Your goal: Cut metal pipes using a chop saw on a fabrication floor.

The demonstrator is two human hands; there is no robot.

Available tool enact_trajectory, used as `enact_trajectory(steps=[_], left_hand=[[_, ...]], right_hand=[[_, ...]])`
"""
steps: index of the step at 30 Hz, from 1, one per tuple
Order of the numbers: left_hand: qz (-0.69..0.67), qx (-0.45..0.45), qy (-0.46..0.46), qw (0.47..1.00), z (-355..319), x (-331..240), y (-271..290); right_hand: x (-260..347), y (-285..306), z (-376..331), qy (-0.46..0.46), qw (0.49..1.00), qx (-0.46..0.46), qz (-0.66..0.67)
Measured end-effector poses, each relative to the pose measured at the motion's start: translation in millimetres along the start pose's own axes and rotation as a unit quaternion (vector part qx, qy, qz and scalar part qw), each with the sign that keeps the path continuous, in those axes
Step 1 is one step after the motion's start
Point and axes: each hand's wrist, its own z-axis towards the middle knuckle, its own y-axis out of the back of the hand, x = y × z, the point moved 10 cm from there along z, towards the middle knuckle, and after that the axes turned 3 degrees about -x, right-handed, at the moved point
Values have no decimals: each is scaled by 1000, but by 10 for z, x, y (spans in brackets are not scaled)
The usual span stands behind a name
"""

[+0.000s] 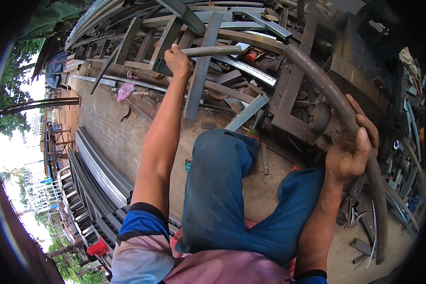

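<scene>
- At the far left, outside the work place, green trees (14,75) and a white fence (40,194) stand in bright daylight.
- On the ground at the left lies a long stack of grey metal profiles (99,173), running from the near side to the far side.
- A red container (98,247) stands near the close end of this stack.
- Further back, a pink plastic bag (125,90) lies on the concrete floor (113,128), close to a heap of steel bars and angle irons (194,28).
- The left hand (177,60) is stretched far forward, with the fingers closed around one end of a curved rusty steel pipe (317,80).
- The pipe goes from this hand to the right in a big arc, above the scrap metal, then bends down along the right side.
- In the middle, the person's knees in blue trousers (222,189) are bent, and the person seems to sit low over the floor.
- A flat steel frame (293,111) lies on the floor under the arc of the pipe.
- The right hand (350,151) holds the same pipe on its lower part; the fingers are wrapped around it and the thumb lies on top.
- At the far right, many small metal pieces (402,170) are scattered on the ground.
</scene>
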Motion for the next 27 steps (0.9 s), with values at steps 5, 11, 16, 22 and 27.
enact_trajectory(steps=[5, 11, 16, 22, 27], left_hand=[[104, 26, 64, 992, -664, 608, -494], [201, 294, -248, 901, -1694, 350, -1149], [82, 616, -298, 725, -3593, -238, -1942], [343, 743, -402, 411, -5008, 767, -2971], [378, 738, -352, 435, -5448, 1529, -3511]], right_hand=[[-174, 92, 32, 0, 997, -40, -67], [-220, 238, 61, -14, 994, -62, -92], [-287, 233, 20, -43, 994, -90, -42], [-281, 121, -31, -26, 999, -26, 19], [-272, 320, 10, -26, 997, -69, -9]])
